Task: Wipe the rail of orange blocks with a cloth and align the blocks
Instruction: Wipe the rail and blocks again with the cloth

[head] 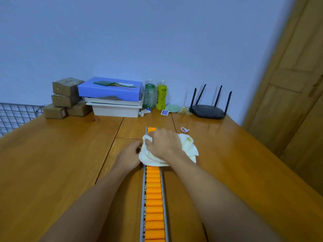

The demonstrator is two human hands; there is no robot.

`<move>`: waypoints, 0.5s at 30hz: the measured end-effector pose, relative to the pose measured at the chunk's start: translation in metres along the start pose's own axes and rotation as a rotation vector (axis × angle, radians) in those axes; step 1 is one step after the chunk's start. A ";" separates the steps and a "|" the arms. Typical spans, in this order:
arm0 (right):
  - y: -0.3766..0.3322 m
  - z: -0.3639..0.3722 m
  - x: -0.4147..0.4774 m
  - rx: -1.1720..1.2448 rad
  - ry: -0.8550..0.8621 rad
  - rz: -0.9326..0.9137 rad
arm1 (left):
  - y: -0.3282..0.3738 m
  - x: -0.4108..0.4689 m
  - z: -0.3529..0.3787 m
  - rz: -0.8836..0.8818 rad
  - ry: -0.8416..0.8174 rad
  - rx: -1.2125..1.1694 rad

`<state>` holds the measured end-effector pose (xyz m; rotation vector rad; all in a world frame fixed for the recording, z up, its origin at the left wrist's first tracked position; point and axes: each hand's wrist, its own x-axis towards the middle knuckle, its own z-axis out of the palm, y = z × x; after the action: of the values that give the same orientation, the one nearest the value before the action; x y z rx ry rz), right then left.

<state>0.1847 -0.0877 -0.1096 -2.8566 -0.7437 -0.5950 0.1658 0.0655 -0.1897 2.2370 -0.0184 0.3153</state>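
1. Right hand: knuckles up over the rail near its far end, fingers curled into a bunched white cloth and pressing it onto the orange blocks.
2. Left hand: just left of the rail, fingers bent toward the cloth's left edge. Whether they pinch the cloth or the rail's side cannot be told.
3. Rail: a metal channel running away from the viewer along the middle of the table. The blocks fill it in a close row, and a few show beyond the cloth.
4. Table rear: black router, two bottles, cardboard boxes.
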 end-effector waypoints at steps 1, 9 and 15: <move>-0.004 0.005 -0.004 -0.005 -0.021 -0.003 | 0.001 -0.001 -0.001 0.004 0.003 -0.014; -0.007 0.019 -0.022 -0.088 -0.023 -0.056 | 0.000 0.002 0.001 -0.035 0.014 0.012; 0.004 0.012 -0.029 -0.147 -0.039 -0.062 | -0.004 0.004 0.002 -0.052 0.031 0.056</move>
<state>0.1673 -0.1010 -0.1327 -2.9963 -0.8297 -0.6287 0.1705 0.0664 -0.1931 2.2834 0.0653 0.3259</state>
